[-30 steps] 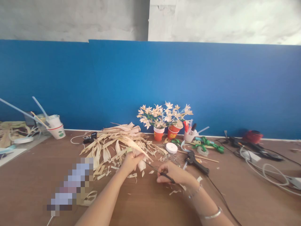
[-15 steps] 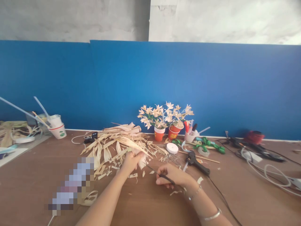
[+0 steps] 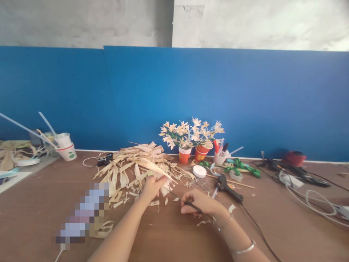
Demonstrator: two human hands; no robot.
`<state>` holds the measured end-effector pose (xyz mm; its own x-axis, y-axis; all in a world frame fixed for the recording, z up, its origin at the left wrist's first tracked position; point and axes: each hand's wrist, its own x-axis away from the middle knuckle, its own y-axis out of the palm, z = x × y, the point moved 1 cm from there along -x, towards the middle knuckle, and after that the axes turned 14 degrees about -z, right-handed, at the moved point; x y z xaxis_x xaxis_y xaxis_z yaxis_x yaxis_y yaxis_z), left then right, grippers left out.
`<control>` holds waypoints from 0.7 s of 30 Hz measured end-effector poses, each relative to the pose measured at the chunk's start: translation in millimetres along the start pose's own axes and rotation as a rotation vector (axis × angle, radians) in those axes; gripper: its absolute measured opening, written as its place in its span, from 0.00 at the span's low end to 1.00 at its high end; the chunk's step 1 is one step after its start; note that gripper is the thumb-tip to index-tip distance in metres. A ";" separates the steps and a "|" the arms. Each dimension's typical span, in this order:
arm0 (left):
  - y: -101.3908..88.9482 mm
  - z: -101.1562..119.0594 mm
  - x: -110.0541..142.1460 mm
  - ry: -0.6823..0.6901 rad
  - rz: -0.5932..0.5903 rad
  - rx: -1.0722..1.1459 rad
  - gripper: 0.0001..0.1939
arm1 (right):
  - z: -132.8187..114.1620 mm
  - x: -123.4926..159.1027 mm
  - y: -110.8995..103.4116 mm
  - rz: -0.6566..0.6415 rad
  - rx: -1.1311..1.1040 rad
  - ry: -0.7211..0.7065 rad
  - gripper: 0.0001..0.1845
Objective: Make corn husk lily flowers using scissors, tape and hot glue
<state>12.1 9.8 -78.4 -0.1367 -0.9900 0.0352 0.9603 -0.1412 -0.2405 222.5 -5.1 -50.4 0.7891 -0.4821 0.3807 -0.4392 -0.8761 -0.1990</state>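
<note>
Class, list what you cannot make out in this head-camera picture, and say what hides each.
Head view:
Pixelated object: blocky masking hides what it is.
Husk strip: gripped part behind the left hand.
Scissors: right hand covers part of the handle; blades too small to tell if open.
White block: cut off by right edge.

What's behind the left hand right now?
Behind the left hand, a pile of dry leaves lies on the table, with the blue panel beyond. Whatever the hand covers, including part of the pale strip it holds, can't be seen.
</note>
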 end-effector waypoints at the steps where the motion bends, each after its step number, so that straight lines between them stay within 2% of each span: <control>1: -0.1 -0.5 -0.2 0.000 -0.001 0.000 0.23 | 0.6 -0.3 -0.4 -0.004 0.003 -0.011 0.20; 12: 0.2 0.3 0.4 0.001 0.016 0.000 0.23 | 4.0 -2.1 -4.1 0.013 0.114 -0.069 0.20; 21: 0.7 0.7 -0.4 0.028 0.045 0.019 0.22 | 1.6 -1.7 -4.1 0.054 0.142 -0.054 0.20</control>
<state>13.0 10.1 -77.9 -0.0997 -0.9950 -0.0021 0.9700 -0.0967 -0.2229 223.6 -0.7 -51.6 0.7898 -0.5246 0.3177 -0.4190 -0.8399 -0.3450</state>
